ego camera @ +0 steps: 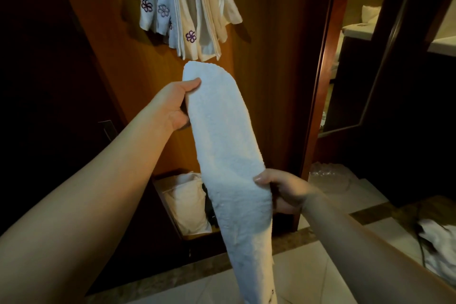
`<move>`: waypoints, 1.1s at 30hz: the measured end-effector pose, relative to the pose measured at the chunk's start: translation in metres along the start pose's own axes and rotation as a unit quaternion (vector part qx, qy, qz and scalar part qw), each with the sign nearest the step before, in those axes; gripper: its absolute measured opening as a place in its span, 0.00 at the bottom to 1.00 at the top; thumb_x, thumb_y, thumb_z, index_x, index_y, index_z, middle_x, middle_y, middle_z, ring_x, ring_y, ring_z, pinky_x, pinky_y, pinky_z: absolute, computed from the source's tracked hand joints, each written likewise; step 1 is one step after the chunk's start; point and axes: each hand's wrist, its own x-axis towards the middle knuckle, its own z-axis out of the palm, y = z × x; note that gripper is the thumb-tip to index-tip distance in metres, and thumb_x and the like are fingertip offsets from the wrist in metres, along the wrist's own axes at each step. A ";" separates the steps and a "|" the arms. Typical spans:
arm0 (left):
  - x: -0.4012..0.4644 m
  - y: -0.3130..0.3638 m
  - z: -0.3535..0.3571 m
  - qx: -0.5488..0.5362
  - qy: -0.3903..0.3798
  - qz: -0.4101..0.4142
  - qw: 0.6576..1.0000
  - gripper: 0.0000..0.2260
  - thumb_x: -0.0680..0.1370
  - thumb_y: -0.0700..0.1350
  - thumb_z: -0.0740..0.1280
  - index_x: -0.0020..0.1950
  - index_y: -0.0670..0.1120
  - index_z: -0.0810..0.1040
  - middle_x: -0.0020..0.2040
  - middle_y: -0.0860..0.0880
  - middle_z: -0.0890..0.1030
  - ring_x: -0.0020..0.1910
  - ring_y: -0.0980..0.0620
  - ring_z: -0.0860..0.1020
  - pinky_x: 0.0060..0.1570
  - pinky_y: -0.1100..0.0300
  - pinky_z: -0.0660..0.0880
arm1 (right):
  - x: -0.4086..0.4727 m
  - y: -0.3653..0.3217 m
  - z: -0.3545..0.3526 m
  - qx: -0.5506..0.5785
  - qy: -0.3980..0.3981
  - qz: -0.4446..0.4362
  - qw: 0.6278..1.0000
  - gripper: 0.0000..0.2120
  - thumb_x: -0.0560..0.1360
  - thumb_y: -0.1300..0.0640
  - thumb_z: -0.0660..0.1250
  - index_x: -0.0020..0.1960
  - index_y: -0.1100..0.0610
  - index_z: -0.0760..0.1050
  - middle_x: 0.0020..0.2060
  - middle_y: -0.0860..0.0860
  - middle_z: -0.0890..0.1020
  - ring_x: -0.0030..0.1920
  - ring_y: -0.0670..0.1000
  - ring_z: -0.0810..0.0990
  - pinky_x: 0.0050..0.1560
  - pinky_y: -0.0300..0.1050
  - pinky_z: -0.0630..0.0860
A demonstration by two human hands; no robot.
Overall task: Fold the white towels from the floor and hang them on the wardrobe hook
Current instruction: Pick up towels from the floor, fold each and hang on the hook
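Both forearms are reaching out, left hand (179,103) pinching the towel (229,155) top below the hung towels (190,10), right hand (283,191) gripping its edge lower down; loosening either grip would likely be undoing the fold.

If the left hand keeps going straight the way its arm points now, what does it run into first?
Likely the hanging cloths above it, or the wardrobe panel behind them. The left hand, gripping the white towel near its top, points up toward them; depth is unclear in this single view.
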 end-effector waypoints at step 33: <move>0.014 -0.129 -0.004 0.113 -0.158 -0.008 0.981 0.35 0.72 0.74 0.55 0.68 0.51 0.76 0.62 0.51 0.82 0.66 0.47 0.77 0.62 0.48 0.72 | -0.004 -0.122 0.015 -0.019 0.103 -0.231 0.967 0.20 0.82 0.40 0.56 0.63 0.51 0.78 0.59 0.51 0.85 0.59 0.51 0.83 0.53 0.46 0.82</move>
